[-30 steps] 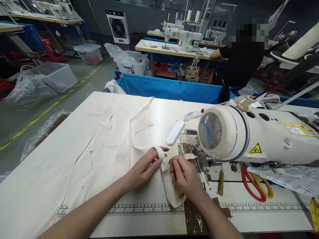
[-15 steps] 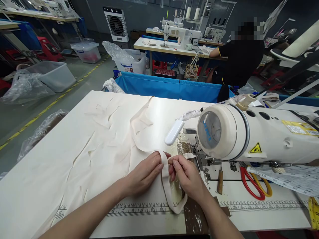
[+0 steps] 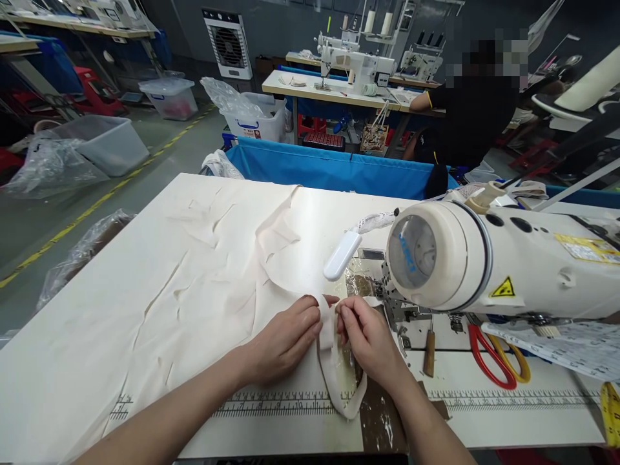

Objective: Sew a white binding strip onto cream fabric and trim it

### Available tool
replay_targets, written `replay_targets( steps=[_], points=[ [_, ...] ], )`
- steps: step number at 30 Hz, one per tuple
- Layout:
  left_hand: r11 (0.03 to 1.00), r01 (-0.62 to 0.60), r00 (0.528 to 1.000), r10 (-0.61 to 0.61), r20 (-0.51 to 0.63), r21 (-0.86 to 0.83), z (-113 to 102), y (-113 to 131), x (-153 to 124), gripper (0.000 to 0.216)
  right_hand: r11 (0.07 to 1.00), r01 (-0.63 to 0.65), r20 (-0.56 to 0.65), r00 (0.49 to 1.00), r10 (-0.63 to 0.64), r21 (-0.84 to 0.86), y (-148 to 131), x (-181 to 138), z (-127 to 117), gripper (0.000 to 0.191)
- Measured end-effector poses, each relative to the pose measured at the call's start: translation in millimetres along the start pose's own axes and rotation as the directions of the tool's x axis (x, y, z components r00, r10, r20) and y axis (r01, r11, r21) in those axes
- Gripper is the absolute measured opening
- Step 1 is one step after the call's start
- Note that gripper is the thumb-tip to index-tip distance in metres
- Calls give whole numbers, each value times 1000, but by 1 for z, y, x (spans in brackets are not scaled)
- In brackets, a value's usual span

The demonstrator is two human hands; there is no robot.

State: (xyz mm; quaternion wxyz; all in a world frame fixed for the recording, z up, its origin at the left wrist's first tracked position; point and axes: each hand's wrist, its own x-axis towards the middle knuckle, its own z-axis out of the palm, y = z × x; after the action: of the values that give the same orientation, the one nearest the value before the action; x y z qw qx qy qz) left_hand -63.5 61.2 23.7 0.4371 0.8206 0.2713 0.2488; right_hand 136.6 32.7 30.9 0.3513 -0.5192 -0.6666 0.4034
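Along the near edge of the tabletop [image 3: 72,361] runs one printed ruler [image 3: 271,408]; its numerals are too small to read. Just beyond it, a cream strap [image 3: 341,395] hangs in a loop toward that edge. Its upper ends are pinched between the two hands. The left hand [image 3: 285,337] has its grip clenched on the strap from the left, thumb and fingertips together. The right hand [image 3: 371,339] grasps it from the right, and the two hands are almost touching. The strap runs back onto one cream cloth [image 3: 194,278] spread over the left half of the tabletop.

On the right stands one sewing machine [image 3: 508,258]. It bears a yellow triangle warning sticker [image 3: 504,287] and a yellow label [image 3: 586,248] with illegible print, and the blue lettering on its round end is blurred. Below it lie one pair of scissors [image 3: 498,363] with red and yellow loops and one wooden-handled tool [image 3: 429,354].

Past the far edge is a blue bin [image 3: 329,171]. Farther back there are three plastic tubs, a fan [image 3: 227,42], and a person [image 3: 475,110] seated at another table.
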Motion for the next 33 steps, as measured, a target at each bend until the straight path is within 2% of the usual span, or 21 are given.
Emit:
replay_targets(
  steps=[7, 15, 19, 22, 25, 29, 33],
  points=[
    [1000, -5, 1000, 5, 11, 7, 3, -2, -1, 28, 999, 16, 42, 999, -18, 51, -4, 0, -1, 22],
    [998, -41, 999, 42, 20, -49, 0, -2, 2, 22, 999, 42, -9, 999, -42, 1, 0, -1, -1, 25],
    [999, -31, 1000, 31, -5, 6, 4, -5, 0, 25, 999, 33, 14, 999, -34, 20, -4, 0, 0, 15],
    [998, -35, 999, 35, -4, 56, 4, -6, 0, 27, 999, 1, 10, 1000, -1, 46, -5, 0, 0, 17],
    [998, -57, 998, 57, 31, 6, 3, -4, 1, 24, 998, 11, 30, 999, -13, 61, -5, 0, 0, 15],
    [998, -41, 998, 43, 35, -55, 0, -3, 3, 24, 998, 33, 54, 998, -36, 53, -6, -1, 0, 24],
    [997, -49, 998, 51, 38, -68, 0, -3, 2, 24, 994, 26, 66, 997, -33, 104, -4, -2, -1, 21]
  ],
)
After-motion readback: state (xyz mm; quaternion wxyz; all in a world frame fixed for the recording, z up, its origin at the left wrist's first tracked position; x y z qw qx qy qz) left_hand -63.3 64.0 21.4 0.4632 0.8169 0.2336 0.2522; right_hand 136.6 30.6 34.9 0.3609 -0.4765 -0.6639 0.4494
